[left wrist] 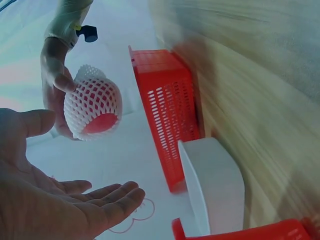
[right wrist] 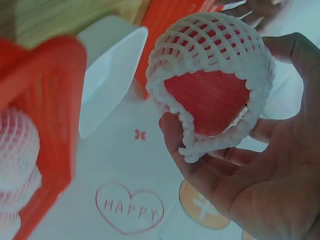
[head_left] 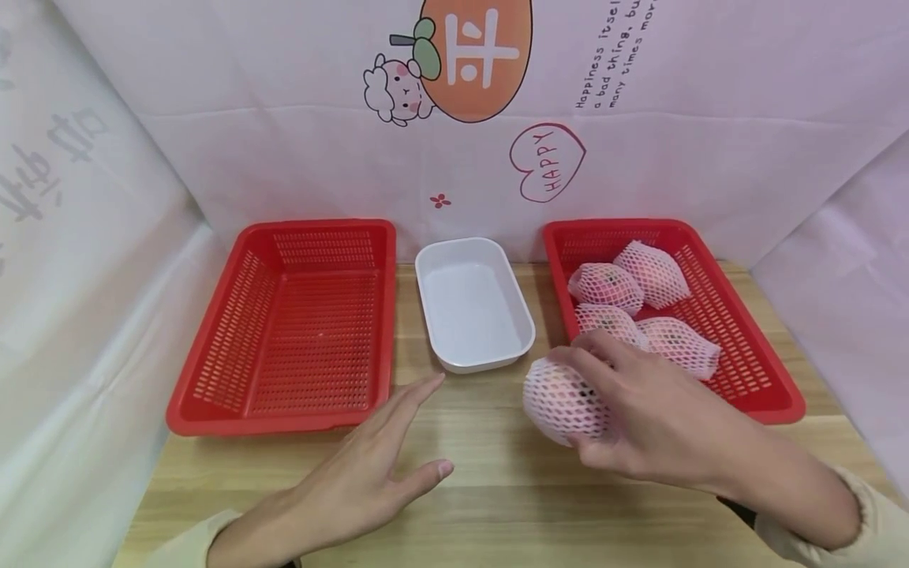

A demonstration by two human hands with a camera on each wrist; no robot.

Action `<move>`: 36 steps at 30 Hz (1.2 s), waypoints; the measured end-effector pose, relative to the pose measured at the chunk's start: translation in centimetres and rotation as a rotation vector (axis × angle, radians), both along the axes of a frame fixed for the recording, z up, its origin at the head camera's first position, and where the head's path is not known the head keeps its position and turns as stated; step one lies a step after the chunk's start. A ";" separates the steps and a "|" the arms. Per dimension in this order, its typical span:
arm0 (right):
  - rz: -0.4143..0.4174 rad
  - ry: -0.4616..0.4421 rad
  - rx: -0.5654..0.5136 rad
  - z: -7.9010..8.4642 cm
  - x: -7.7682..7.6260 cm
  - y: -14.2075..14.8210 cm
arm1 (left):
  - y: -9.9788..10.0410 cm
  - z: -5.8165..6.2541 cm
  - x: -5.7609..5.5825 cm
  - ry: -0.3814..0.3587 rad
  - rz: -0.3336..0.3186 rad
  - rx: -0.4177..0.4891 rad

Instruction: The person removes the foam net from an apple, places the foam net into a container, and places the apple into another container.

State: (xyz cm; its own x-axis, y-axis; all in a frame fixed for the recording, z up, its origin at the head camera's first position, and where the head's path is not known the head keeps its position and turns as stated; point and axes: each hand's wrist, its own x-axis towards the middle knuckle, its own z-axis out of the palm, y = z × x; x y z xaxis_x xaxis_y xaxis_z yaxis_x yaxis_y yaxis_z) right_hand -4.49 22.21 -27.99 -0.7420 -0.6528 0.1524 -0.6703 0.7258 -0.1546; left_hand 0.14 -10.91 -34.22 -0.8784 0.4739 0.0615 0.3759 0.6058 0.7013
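My right hand (head_left: pixel 639 418) grips a red apple (right wrist: pixel 210 100) wrapped in a white foam net, holding it above the table in front of the right basket. In the right wrist view the fingers curl round the net, and bare red skin shows through its opening. My left hand (head_left: pixel 362 465) is held out flat over the table, fingers straight and thumb spread, with nothing in it. In the left wrist view its palm faces the held apple (left wrist: pixel 94 105), with a gap between. Several more netted apples (head_left: pixel 607 285) lie in the right red basket (head_left: pixel 763 355).
An empty red basket (head_left: pixel 319 339) stands at the left, just beyond the left hand. Between the two baskets sits a white rectangular tub (head_left: pixel 472 296). A printed white cloth (head_left: pixel 319 158) hangs behind them and along both sides of the wooden table (head_left: pixel 490 505).
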 end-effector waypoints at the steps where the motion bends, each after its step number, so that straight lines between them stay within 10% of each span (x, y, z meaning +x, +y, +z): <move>1: 0.003 -0.001 0.001 -0.3 0.2 -0.3 | 0.0 -0.1 0.1 -0.012 0.004 0.004; 19: 0.087 -0.064 -0.053 -7.4 2.2 -5.0 | 0.2 -4.8 0.8 -0.163 0.019 0.077; 36: 0.033 -0.146 -0.039 -11.3 0.3 -6.7 | 1.2 -7.7 -0.8 -0.196 0.086 0.133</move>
